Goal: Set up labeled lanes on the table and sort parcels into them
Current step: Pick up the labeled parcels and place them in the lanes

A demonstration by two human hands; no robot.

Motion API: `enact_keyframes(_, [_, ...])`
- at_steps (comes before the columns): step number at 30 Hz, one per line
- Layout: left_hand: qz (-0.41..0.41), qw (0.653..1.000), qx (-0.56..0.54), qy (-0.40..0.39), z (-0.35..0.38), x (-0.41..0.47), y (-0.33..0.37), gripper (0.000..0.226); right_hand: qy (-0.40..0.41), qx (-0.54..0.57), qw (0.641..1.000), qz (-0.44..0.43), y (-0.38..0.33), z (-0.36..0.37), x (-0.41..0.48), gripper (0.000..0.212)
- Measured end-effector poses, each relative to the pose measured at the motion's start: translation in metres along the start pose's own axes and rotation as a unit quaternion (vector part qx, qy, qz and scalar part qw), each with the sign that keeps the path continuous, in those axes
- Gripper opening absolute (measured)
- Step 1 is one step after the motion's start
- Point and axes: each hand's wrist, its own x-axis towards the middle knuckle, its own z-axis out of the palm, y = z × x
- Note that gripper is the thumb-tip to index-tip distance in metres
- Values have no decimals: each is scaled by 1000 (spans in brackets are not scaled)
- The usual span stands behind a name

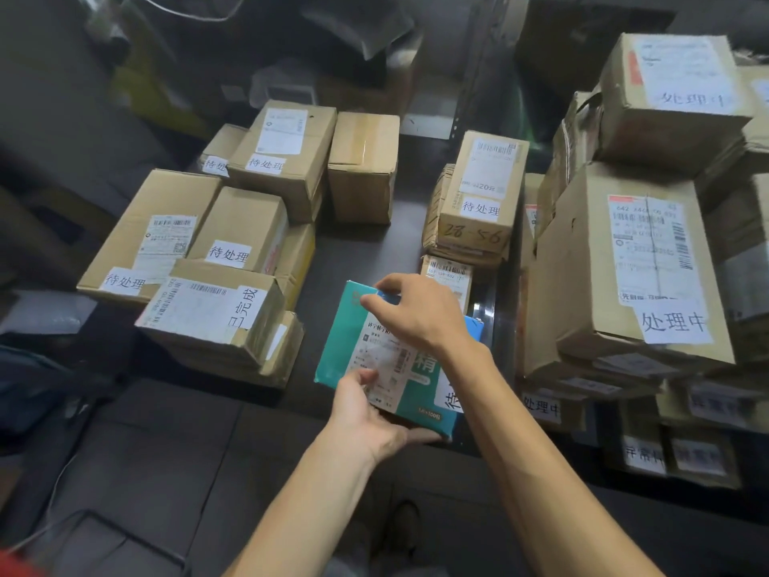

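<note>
My left hand [366, 414] is nearest me, at the near edge of the teal parcel [347, 331]. The parcel lies tilted at the near side of the dark table [374, 243], in the gap between the carton groups. I cannot tell whether its underside rests on the table or hangs clear.

A white slip [451, 395] on it begins with 待, and my right forearm hides the rest. I judge the thing to do is read that slip in full, then carry the parcel level by both edges to the cartons with matching wording and set it down label up.

My left thumb lies over the near edge with the other fingers curled beneath, gripping it. My right hand [416, 314] reaches across, its fingers bent over the far edge near a corner, pinching it.

To the left sit cartons marked 待处理 [245, 231], with one marked 已完成 [208, 314] in front. To the right is a stack marked 处理中 [632, 276].
</note>
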Motion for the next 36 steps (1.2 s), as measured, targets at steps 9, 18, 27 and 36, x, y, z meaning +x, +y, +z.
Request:
enact_keyframes(9, [-26,998,-58,-8,10,-6,-14,32,-34,-35,999,-13,0,4,9,32])
enact_keyframes(18, [-16,995,-97,24,6,-17,-29,32,-82,-3,997,-4,1,12,4,40])
enact_keyframes(27, [-54,996,-76,-13,-9,23,-31,43,-75,6,996,39,29,19,5,39])
enact_keyframes(36, [-70,990,-40,-112,21,38,-35,49,-7,-57,995,77,58,21,8,23])
